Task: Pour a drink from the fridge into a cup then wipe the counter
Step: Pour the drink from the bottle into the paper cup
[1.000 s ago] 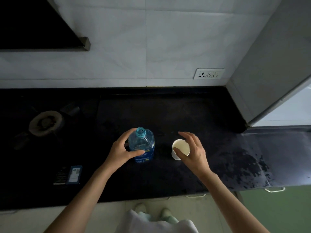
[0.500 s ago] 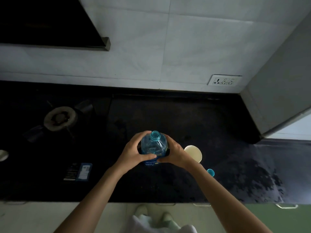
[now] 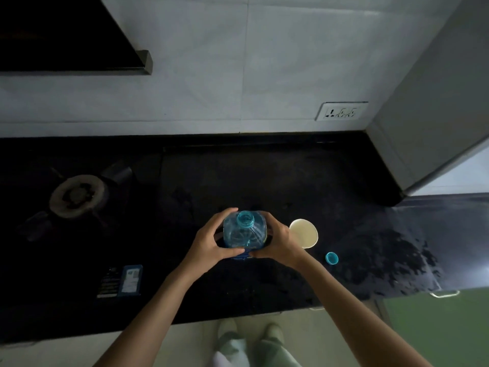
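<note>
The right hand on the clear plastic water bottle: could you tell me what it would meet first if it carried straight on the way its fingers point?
The right hand points leftward, fingers already against the clear plastic water bottle with the blue neck. Past the bottle it would likely meet the left hand, gripping the opposite side.

Left hand [image 3: 211, 242] and right hand [image 3: 279, 243] face each other, fingers [image 3: 225, 214] curled inward.

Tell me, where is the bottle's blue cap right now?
In the head view, the blue cap lies on the dark counter, just right of the paper cup, with the right hand nearby.
</note>
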Motion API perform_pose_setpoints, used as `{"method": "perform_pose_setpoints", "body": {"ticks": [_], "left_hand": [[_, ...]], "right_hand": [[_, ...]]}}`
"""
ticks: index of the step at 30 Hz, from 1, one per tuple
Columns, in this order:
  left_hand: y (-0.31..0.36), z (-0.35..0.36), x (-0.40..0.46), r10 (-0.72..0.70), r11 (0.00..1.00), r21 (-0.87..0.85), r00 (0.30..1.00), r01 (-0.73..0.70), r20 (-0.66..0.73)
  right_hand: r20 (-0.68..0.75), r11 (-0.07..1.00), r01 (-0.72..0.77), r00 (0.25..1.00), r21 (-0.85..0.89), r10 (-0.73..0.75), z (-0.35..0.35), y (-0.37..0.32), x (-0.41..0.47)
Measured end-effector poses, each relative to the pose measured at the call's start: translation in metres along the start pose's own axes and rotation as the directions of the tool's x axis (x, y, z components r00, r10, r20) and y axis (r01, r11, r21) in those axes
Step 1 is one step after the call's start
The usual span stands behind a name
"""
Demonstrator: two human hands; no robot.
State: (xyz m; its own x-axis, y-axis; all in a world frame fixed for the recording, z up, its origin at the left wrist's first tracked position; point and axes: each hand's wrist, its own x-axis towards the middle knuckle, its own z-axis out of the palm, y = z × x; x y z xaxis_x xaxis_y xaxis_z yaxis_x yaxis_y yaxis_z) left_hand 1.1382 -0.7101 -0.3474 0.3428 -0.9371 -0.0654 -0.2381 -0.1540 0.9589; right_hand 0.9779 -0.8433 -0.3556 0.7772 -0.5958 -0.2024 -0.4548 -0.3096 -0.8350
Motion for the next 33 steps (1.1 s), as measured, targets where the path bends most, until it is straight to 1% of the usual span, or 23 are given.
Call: {"method": "perform_pose_setpoints", "body": {"ticks": [3,6,10,15,18,21,25,29,33], "left_hand": [[0.014,0.004,-0.006,0.019,0.999,-0.03,0.998,-0.017,0.063],[0.032,0.015,-0.012,0.053,0.997,-0.057,0.989,-0.046,0.135],[0.057,0.045,-0.022,0.061,0.99,-0.133,0.979,-0.036,0.196],[0.082,0.11,-0.035,0.053,0.953,-0.302,0.979,0.01,0.198],[0.094,0.159,-0.045,-0.013,0.907,-0.415,0.989,0.075,0.15],[0.098,0.208,-0.053,-0.057,0.882,-0.468,0.998,0.066,0.034],[0.095,0.255,-0.06,-0.14,0.852,-0.515,0.988,0.088,-0.062],[0.089,0.282,-0.062,-0.23,0.815,-0.569,0.963,0.113,-0.139],[0.083,0.292,-0.057,-0.302,0.755,-0.646,0.935,0.114,-0.188]], "right_hand": [[-0.08,0.999,-0.003,0.997,0.034,0.006,-0.003,-0.003,-0.026],[-0.164,0.995,0.027,0.986,0.094,-0.011,-0.013,-0.005,-0.056],[-0.253,0.98,0.04,0.967,0.196,0.011,-0.034,-0.002,-0.104],[-0.336,0.966,0.086,0.942,0.243,0.0,-0.072,0.016,-0.159],[-0.349,0.967,0.088,0.937,0.238,0.001,-0.101,0.034,-0.187],[-0.366,0.982,0.06,0.931,0.181,0.011,-0.126,0.053,-0.207],[-0.367,0.998,-0.055,0.929,-0.004,0.05,-0.147,0.079,-0.218],[-0.392,0.976,-0.15,0.917,-0.16,0.077,-0.154,0.085,-0.219],[-0.402,0.945,-0.193,0.912,-0.265,0.074,-0.151,0.085,-0.207]]}}
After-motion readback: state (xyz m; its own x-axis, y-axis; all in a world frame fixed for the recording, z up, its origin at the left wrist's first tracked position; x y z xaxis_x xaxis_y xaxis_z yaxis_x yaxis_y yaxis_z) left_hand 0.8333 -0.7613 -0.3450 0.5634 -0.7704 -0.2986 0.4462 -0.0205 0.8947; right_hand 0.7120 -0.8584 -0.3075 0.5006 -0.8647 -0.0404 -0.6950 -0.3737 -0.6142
